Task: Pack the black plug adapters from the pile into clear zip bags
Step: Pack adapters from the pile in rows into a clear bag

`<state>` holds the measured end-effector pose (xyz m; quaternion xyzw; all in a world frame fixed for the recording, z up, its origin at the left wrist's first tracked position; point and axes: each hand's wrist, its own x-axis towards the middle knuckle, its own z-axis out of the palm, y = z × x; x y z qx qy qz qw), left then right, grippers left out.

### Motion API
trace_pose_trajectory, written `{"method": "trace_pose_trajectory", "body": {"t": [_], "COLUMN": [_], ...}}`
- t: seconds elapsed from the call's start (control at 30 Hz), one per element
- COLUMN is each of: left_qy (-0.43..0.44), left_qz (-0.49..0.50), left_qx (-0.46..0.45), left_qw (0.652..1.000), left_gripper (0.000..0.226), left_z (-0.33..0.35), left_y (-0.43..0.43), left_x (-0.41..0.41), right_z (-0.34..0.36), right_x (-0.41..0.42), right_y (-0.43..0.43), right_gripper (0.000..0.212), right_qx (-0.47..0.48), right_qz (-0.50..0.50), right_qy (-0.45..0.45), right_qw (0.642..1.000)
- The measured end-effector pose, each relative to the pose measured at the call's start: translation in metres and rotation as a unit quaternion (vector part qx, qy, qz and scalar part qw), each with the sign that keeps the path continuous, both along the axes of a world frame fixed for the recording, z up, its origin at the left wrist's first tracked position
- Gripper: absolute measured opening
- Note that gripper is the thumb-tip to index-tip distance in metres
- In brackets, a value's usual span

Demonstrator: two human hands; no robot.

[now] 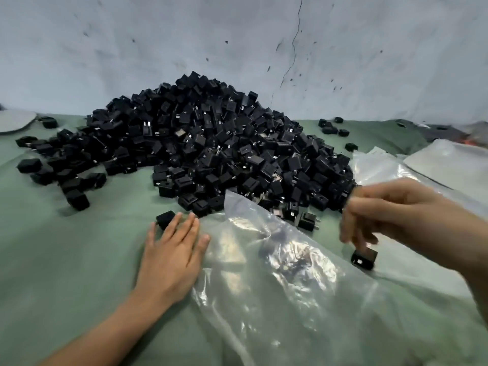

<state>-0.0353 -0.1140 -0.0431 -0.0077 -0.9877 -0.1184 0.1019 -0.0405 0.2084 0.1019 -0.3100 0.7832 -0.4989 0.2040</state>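
Black cube-shaped plug adapters (211, 143) lay heaped mid-frame on a green cloth (66, 260). The left hand (174, 254) rested flat, fingers straight, against a crumpled clear plastic zip bag (277, 273). At right, the blurred right hand (383, 215) hung fingers-down over a single black adapter (364, 257); whether it gripped the adapter could not be told.

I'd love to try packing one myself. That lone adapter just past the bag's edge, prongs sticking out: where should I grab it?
Pinch the adapter across its boxy black body, coming down from above. Its prongs point right, so stay off that end. Its top is uncovered, with nothing lying on it.
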Motion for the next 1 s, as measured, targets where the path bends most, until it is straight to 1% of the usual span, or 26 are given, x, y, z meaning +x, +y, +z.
{"method": "trace_pose_trajectory", "body": {"t": [0.03,0.07,0.1,0.13,0.17,0.23,0.33,0.4,0.47,0.5,0.57,0.6,0.63,0.67,0.7,0.73,0.77,0.8,0.83,0.87,0.93,1.0], "left_qy": [0.0,-0.002,-0.002,-0.002,-0.002,0.001,-0.003,-0.01,-0.02,-0.022,-0.019,-0.016,-0.014,-0.012,-0.011,-0.011,-0.012,-0.014,-0.018,-0.021,-0.026,-0.025], "left_qz": [0.015,0.029,0.043,0.055,0.065,0.083,0.104,0.119,0.141,0.153,0.17,0.175,0.176,0.176,0.174,0.175,0.176,0.178,0.182,0.185,0.188,0.187], "left_qx": [-0.023,-0.044,-0.058,-0.067,-0.072,-0.072,-0.071,-0.075,-0.072,-0.064,-0.037,-0.028,-0.024,-0.022,-0.021,-0.019,-0.017,-0.017,-0.017,-0.017,-0.007,0.005], "left_qw": [1.0,0.999,0.997,0.996,0.995,0.994,0.992,0.99,0.987,0.986,0.985,0.984,0.984,0.984,0.984,0.984,0.984,0.984,0.983,0.982,0.982,0.982], "left_gripper": [0.098,0.099,0.1,0.101,0.102,0.102,0.1,0.094,0.093,0.094,0.094,0.093,0.091,0.091,0.091,0.091,0.092,0.091,0.088,0.085,0.077,0.073], "left_z": [-0.001,-0.002,-0.003,-0.003,-0.003,-0.002,-0.002,-0.001,0.002,0.003,0.006,0.006,0.006,0.006,0.006,0.007,0.007,0.007,0.007,0.006,0.006,0.006], "left_y": [-0.001,-0.002,-0.003,-0.006,-0.01,-0.017,-0.025,-0.029,-0.037,-0.042,-0.051,-0.054,-0.055,-0.056,-0.055,-0.054,-0.054,-0.053,-0.054,-0.054,-0.052,-0.051], "left_x": [-0.001,-0.002,-0.003,-0.005,-0.007,-0.01,-0.012,-0.012,-0.013,-0.013,-0.013,-0.013,-0.013,-0.012,-0.012,-0.012,-0.012,-0.013,-0.013,-0.013,-0.013,-0.013], "right_z": [-0.014,-0.027,-0.042,-0.06,-0.077,-0.093,-0.1,-0.103,-0.1,-0.096,-0.079,-0.069,-0.057,-0.045,-0.036,-0.03,-0.029,-0.033,-0.04,-0.049,-0.07,-0.093], "right_x": [-0.016,-0.025,-0.03,-0.037,-0.043,-0.049,-0.051,-0.051,-0.05,-0.048,-0.036,-0.027,-0.019,-0.01,0.0,0.009,0.016,0.021,0.025,0.028,0.031,0.036], "right_y": [-0.009,-0.024,-0.039,-0.049,-0.051,-0.05,-0.053,-0.055,-0.053,-0.05,-0.042,-0.038,-0.033,-0.029,-0.027,-0.029,-0.034,-0.039,-0.046,-0.054,-0.073,-0.093], "right_gripper": [0.019,0.011,0.011,0.018,0.023,0.025,0.022,0.022,0.027,0.028,0.026,0.026,0.027,0.028,0.028,0.025,0.023,0.025,0.026,0.025,0.022,0.028], "right_qx": [0.021,0.1,0.186,0.255,0.287,0.28,0.238,0.261,0.28,0.258,0.152,0.112,0.091,0.082,0.094,0.137,0.19,0.232,0.244,0.231,0.163,0.065], "right_qz": [-0.127,-0.207,-0.232,-0.227,-0.206,-0.19,-0.21,-0.216,-0.238,-0.263,-0.31,-0.311,-0.281,-0.218,-0.129,-0.029,0.053,0.102,0.119,0.112,0.056,-0.02], "right_qy": [0.086,0.141,0.166,0.177,0.174,0.185,0.226,0.237,0.234,0.238,0.254,0.251,0.226,0.163,0.067,-0.034,-0.097,-0.116,-0.111,-0.101,-0.063,-0.058], "right_qw": [0.988,0.963,0.94,0.923,0.919,0.923,0.921,0.91,0.9,0.899,0.903,0.91,0.928,0.959,0.985,0.99,0.975,0.96,0.956,0.961,0.983,0.996]}}
